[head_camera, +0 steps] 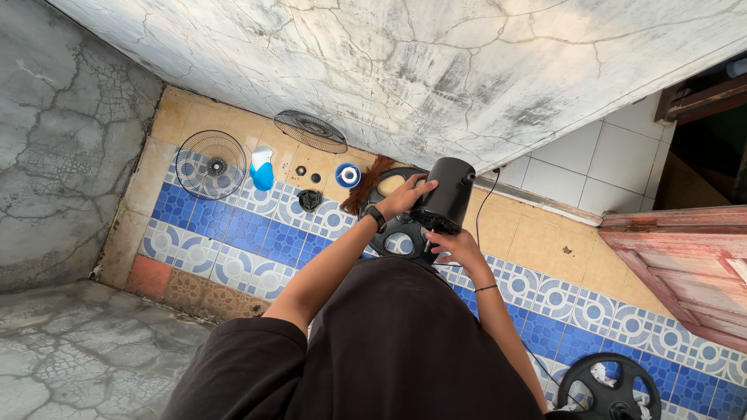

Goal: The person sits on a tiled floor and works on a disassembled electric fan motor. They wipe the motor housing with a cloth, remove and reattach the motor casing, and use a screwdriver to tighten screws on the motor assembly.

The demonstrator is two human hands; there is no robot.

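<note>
Black fan motor housing held over a stripped-down fan

Black cylindrical fan motor housing (447, 194) sits in the middle of the scene, lifted off the patterned blue-and-white tiled floor (233, 233) and gripped by both hands.

At the far left, a round wire fan guard (210, 164) lies flat on the tiles, with a second wire guard (310, 131) propped against the cracked white wall (405, 70) beyond it. Between them stands a blue and white spray bottle (261, 168), and a few small dark fasteners and a blue ring-shaped cap (348, 175) lie scattered to its right.

The left hand (405, 198) grasps the housing's left side, fingers wrapped over it. The right hand (457, 246) closes on its near underside, apparently around a short stem, though that part is hard to make out. A black cord trails away to the right.

Judging by the loose parts, the fan is dismantled and the motor unit is being handled or inspected. Whatever follows needs a firm two-handed hold and care with the cord.
</note>
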